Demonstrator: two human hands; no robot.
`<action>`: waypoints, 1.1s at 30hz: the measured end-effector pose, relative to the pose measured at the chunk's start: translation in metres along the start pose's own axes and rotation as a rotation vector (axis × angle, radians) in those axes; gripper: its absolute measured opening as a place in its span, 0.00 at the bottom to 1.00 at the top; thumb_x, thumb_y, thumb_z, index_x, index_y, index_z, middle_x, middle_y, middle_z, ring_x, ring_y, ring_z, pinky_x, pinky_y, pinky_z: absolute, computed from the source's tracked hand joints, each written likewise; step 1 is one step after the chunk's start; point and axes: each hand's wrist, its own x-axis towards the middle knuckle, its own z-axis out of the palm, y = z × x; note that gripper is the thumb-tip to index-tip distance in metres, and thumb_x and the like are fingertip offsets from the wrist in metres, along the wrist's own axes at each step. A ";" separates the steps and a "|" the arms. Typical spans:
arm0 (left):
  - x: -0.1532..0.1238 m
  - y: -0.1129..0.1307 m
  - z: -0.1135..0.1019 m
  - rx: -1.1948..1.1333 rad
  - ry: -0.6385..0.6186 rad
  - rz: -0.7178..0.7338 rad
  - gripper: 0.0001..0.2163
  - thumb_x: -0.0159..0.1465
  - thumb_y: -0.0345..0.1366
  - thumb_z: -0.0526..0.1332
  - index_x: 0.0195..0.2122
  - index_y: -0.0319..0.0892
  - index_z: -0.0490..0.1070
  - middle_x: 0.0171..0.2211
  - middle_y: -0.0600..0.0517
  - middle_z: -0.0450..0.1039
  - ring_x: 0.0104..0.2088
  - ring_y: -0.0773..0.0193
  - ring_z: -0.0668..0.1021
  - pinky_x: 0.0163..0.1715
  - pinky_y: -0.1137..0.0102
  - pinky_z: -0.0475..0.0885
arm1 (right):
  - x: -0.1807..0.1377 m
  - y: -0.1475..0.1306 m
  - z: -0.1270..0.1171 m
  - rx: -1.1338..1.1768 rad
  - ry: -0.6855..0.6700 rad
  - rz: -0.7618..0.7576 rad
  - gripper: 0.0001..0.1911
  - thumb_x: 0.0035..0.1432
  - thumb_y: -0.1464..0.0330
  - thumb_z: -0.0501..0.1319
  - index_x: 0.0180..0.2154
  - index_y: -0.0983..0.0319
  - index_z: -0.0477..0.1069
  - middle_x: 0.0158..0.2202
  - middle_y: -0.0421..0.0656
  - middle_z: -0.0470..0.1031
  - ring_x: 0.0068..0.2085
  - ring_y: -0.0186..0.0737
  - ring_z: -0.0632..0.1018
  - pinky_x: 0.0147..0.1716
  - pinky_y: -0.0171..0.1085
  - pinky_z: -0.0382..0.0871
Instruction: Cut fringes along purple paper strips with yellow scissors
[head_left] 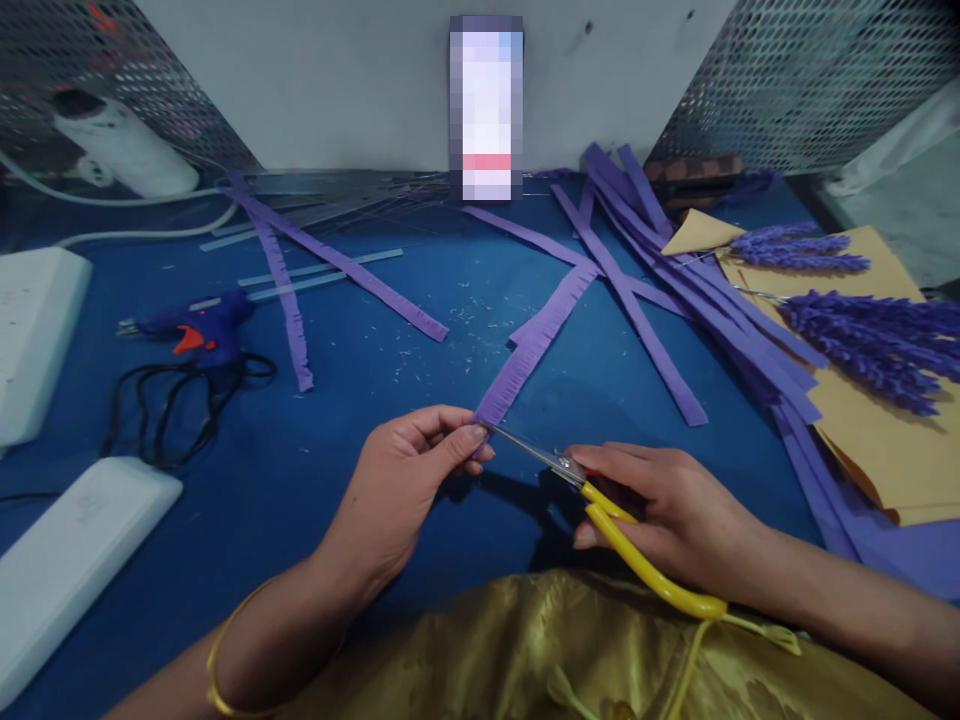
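Observation:
My left hand (pixel 420 465) pinches the near end of a purple crepe paper strip (pixel 536 345) between thumb and fingers. Fine cuts run along one edge of that strip, which stretches away across the blue table. In my right hand (pixel 660 490) is a pair of scissors (pixel 649 570) with yellow handles, pointing left. Their blade tips meet the strip right beside my left thumb, and the blades look nearly closed. Two fringed purple strips (pixel 360 275) lie farther off to the left. Plain purple strips (pixel 637 310) are spread to the right of the held one.
A blue glue gun (pixel 202 325) with a coiled black cord lies left, near clear glue sticks (pixel 322 275) and white power blocks (pixel 82 560). Purple lavender-like flower stems (pixel 870 340) rest on tan paper (pixel 870 450) at right. A blurred phone (pixel 486 110) leans against the back board.

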 end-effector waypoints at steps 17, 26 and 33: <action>0.000 -0.001 0.000 -0.007 -0.010 -0.024 0.04 0.56 0.36 0.71 0.27 0.42 0.81 0.23 0.55 0.79 0.25 0.70 0.75 0.28 0.76 0.68 | 0.001 -0.002 0.000 -0.002 -0.008 0.010 0.28 0.64 0.46 0.58 0.47 0.64 0.75 0.28 0.40 0.71 0.26 0.36 0.71 0.26 0.34 0.60; 0.000 -0.001 -0.001 -0.016 -0.039 -0.018 0.05 0.58 0.37 0.70 0.29 0.43 0.81 0.24 0.55 0.79 0.25 0.71 0.74 0.28 0.76 0.68 | 0.002 -0.002 0.000 -0.031 0.008 0.009 0.28 0.65 0.46 0.56 0.46 0.65 0.76 0.27 0.41 0.72 0.26 0.37 0.71 0.26 0.35 0.61; 0.001 0.001 0.000 -0.015 -0.054 -0.007 0.04 0.58 0.36 0.69 0.27 0.43 0.80 0.23 0.55 0.78 0.25 0.70 0.74 0.28 0.76 0.68 | 0.002 -0.002 0.000 0.038 -0.017 0.042 0.27 0.64 0.46 0.59 0.45 0.63 0.76 0.29 0.43 0.75 0.28 0.38 0.73 0.28 0.34 0.64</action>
